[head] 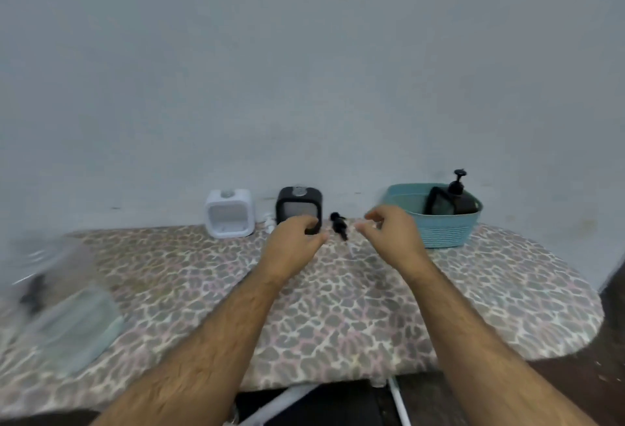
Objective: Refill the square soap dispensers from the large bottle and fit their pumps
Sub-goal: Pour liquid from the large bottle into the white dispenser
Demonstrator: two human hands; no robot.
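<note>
A white square dispenser [230, 212] and a black square dispenser [299, 204] stand at the table's far edge, both without pumps. A black pump [339, 224] lies on the cloth just right of the black one. A small white pump [269, 224] lies between the two dispensers. My left hand [294, 239] hovers in front of the black dispenser's lower right corner, fingers loosely curled; contact cannot be told. My right hand [389, 233] is just right of the black pump, fingers relaxed and holding nothing. A large clear bottle [57, 307] lies blurred at the near left.
A teal basket [439, 234] at the back right holds a dark pump bottle [458, 197] and another black dispenser [438, 202]. The table wears a leopard-print cloth [338, 307] and rounds off at the right. A pale wall rises directly behind it.
</note>
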